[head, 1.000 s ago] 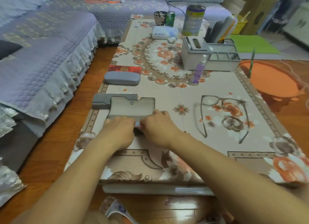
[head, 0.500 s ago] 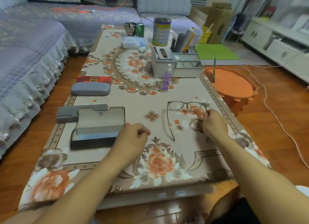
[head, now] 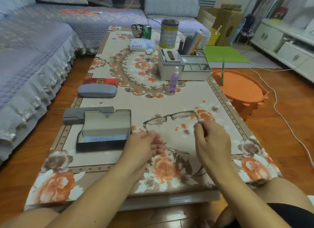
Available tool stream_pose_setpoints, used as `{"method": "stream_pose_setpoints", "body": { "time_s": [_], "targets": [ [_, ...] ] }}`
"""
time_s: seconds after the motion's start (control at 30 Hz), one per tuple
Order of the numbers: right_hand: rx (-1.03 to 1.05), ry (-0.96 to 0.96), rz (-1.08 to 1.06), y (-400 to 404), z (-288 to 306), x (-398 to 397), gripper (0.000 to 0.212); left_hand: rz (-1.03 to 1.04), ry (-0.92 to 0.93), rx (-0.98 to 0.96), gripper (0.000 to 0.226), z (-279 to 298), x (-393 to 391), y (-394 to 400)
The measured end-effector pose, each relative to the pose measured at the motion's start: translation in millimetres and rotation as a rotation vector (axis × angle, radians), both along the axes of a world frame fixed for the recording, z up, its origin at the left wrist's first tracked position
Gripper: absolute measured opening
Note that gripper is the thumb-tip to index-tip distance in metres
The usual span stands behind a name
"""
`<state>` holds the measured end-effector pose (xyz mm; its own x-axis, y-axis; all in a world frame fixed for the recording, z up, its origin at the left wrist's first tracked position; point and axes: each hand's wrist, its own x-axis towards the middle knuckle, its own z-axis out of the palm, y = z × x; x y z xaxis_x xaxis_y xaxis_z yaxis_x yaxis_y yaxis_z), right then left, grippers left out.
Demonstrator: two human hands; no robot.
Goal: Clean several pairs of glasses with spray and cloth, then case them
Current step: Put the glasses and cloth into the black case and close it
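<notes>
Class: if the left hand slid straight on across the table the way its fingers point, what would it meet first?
Probably the glasses that the left hand already pinches; depth is unclear.

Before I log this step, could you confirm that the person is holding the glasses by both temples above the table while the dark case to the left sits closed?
Not quite: the head view shows the dark case open, lid raised. The rest stands: the left hand and right hand hold the glasses by both temples.

My hands have bare tablecloth (head: pixel 169 102) ahead up to the spray bottle (head: pixel 173 80) and the grey organizer (head: pixel 184 64) behind it. To my left the open case (head: pixel 103 130) blocks the way, with a closed case (head: pixel 97 90) beyond.
</notes>
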<state>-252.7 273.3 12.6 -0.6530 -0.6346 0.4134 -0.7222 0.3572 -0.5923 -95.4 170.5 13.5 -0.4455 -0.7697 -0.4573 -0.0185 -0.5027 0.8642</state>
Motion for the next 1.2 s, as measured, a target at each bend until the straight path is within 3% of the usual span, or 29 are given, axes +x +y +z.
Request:
{"method": "stream_pose_setpoints", "body": {
  "time_s": [0.1, 0.23, 0.4, 0.5, 0.63, 0.87, 0.97, 1.03, 1.1, 1.2],
  "targets": [
    [0.073, -0.047, 0.008, 3.8, -12.7, 22.8, 0.020, 0.199, 0.148, 0.045, 0.016, 8.0, 1.8, -1.2],
    [0.035, -0.201, 0.000, 1.4, -21.7, 45.2, 0.017, 0.319, 0.253, -0.028, 0.012, 14.0, 4.7, 6.0],
    [-0.065, -0.607, -0.022, -9.5, -13.4, 57.1, 0.023, 0.317, 0.299, -0.156, 0.010, 17.3, 4.1, 19.9],
    [-0.189, -0.914, -0.007, -14.1, -4.2, 59.2, 0.027, 0.270, 0.245, -0.191, 0.010, 12.1, 3.3, 24.9],
    [-0.407, -1.251, 0.053, -17.8, 5.6, 57.3, 0.026, 0.223, -0.015, -0.344, 0.017, 3.4, 10.0, 19.9],
    [-0.489, -1.403, 0.120, -22.8, 9.1, 59.8, 0.018, 0.128, -0.176, -0.398, 0.002, 6.8, 15.0, 24.8],
    [-0.470, -1.301, 0.122, -21.1, 18.6, 34.1, 0.018, -0.008, -0.199, -0.348, 0.031, 11.8, 30.5, 21.3],
    [-0.341, -1.126, 0.185, -15.4, 28.0, 9.8, 0.017, -0.002, -0.161, -0.288, 0.034, 13.5, 45.6, 10.8],
    [-0.137, -1.023, 0.338, -8.3, 37.7, -3.9, 0.016, -0.066, -0.044, -0.213, 0.016, 20.0, 56.6, 0.4],
    [0.175, -0.870, 0.566, -5.2, 46.0, 3.7, 0.019, -0.447, 0.130, -0.015, 0.061, 23.1, 63.3, -4.9]
  ]
}}
